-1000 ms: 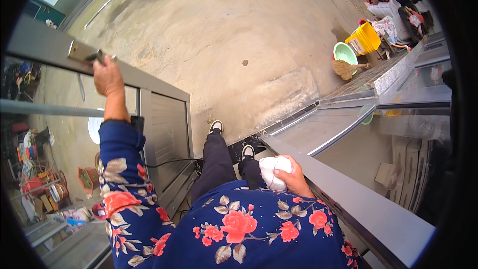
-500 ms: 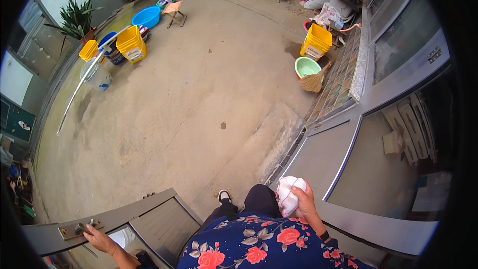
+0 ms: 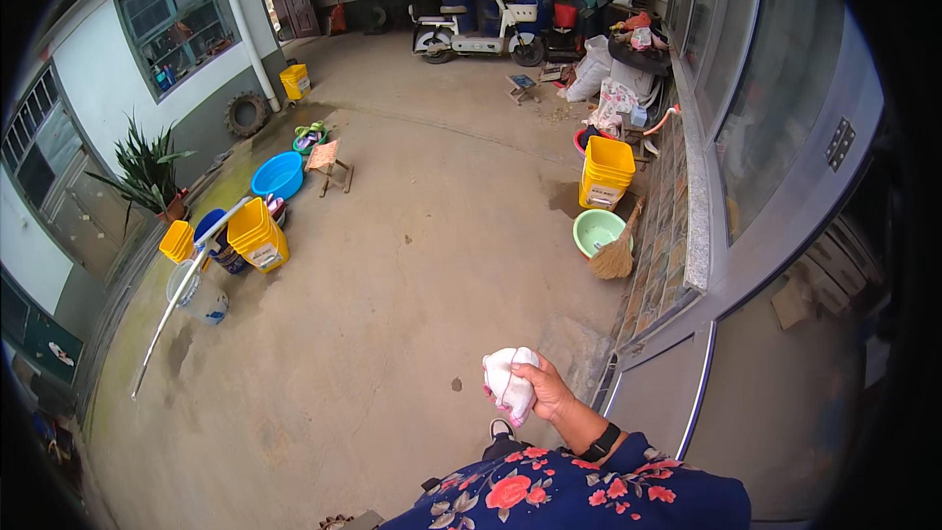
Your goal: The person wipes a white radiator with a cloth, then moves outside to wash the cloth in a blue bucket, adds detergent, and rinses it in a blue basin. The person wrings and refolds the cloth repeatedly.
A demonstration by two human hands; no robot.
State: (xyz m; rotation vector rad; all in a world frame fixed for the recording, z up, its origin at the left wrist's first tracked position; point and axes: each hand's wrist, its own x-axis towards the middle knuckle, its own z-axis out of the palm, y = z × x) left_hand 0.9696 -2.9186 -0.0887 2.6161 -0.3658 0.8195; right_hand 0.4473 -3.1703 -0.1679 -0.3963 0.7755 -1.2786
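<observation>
My right hand is closed around a bunched white cloth with pinkish edges, held out in front of my body above the concrete floor. A dark band circles that wrist, below a navy flowered sleeve. My left hand is out of the picture. One dark shoe with a white toe shows beneath the cloth.
On the right, a glazed metal door stands beside a low brick wall with a green basin, a straw broom and yellow buckets. Leftward are a blue tub, a folding stool and a long pole.
My left hand, which was on the door handle, has left the view. My right hand has moved forward and left with the cloth. The view has tilted up, showing a white scooter.
</observation>
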